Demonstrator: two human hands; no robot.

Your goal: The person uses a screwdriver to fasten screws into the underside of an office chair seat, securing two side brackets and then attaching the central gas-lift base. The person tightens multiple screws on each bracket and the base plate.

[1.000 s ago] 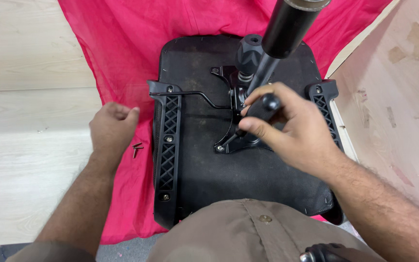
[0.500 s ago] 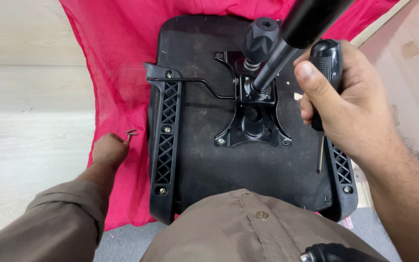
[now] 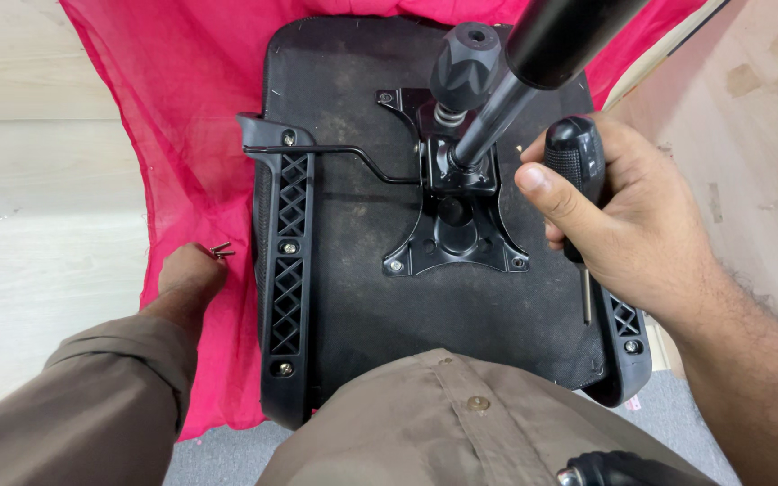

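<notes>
In my right hand (image 3: 628,225) the screwdriver (image 3: 576,171) has a matt black ribbed grip and a bare metal shaft. The seat base (image 3: 353,117) is rough, dusty black fabric; its brackets (image 3: 285,270) are matt plastic. The mounting plate (image 3: 456,238) and post (image 3: 533,54) are glossy painted metal. The red cloth (image 3: 182,117) is thin, sheer weave.
</notes>
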